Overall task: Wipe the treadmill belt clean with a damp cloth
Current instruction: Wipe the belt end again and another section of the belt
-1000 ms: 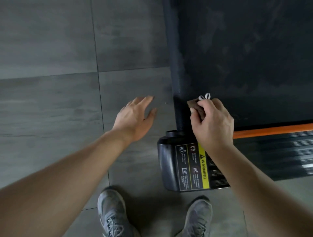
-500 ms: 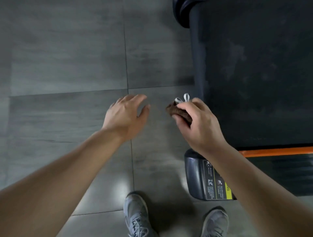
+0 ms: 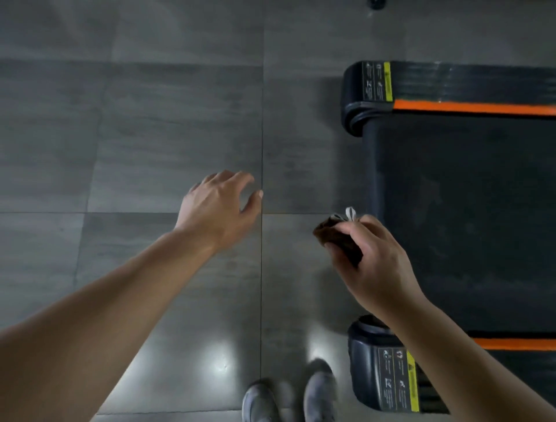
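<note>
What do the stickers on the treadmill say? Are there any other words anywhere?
Near sticker: yellow strip, white pictures, words too blurred to read.
Far sticker: same look, too small and blurred to read.
No other words or numbers show.

Grey stone-look floor tiles [image 3: 150, 135] filled the left and middle of the frame. A thin vertical seam [image 3: 261, 144] ran down the centre and a horizontal seam [image 3: 90, 212] crossed it at mid-height. Two soft patches of glare [image 3: 221, 363] lay on the tiles low in the frame. At the bottom edge, right of centre, stood a pair of grey shoes: one [image 3: 260, 400] beside the other [image 3: 319, 391], both blurred. A small dark object [image 3: 376, 3], too cropped to identify, sat at the top edge.
</note>
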Available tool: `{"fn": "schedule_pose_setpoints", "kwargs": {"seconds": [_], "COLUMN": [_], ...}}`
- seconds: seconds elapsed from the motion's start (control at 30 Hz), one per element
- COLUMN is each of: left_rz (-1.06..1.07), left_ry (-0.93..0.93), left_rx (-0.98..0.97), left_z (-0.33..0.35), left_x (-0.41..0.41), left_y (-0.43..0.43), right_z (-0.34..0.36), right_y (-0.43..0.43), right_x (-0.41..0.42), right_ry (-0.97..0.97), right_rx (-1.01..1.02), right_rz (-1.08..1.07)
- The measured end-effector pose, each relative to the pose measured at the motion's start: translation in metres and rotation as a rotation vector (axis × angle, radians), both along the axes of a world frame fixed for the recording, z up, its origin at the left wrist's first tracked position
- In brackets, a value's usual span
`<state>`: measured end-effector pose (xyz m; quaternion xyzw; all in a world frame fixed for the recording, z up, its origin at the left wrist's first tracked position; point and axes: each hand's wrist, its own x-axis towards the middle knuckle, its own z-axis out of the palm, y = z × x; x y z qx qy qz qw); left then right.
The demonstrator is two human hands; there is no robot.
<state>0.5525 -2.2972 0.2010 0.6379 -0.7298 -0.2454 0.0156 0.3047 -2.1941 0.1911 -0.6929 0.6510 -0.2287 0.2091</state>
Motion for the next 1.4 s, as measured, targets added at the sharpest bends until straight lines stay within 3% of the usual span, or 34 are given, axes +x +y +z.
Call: {"fn": "schedule_pose_setpoints", "kwargs": {"seconds": [0.27,0.7,0.97,1.17,1.4], "left_rz": [-0.007,-0.054,-0.141,-0.229,-0.240], "left_ry": [-0.021,-0.037,-0.013,-0.033,-0.026], "left_rx": [-0.013,-0.008,0.022,0.060,0.049], "left_z": [0.008,-0.010,-0.026,-0.032,-0.038], "left_x": [0.002,-0.023,-0.046,-0.075,-0.153], "left_y": [-0.115,-0.379,-0.564,-0.687,-0.828], "right_z": [0.004,-0.013,-0.029,-0.041,-0.041], "right_y": [-0.114,-0.386,-0.561,-0.680,-0.815], "right_x": [0.003,-0.022,-0.032,-0.046,-0.118], "right_ry": [-0.041,-0.004,0.079,0.021,0.014], "right_rx": [0.009,0.005,-0.070,-0.069,-0.094], "right_rz": [-0.039,0.037,-0.157,-0.284,-0.312]}}
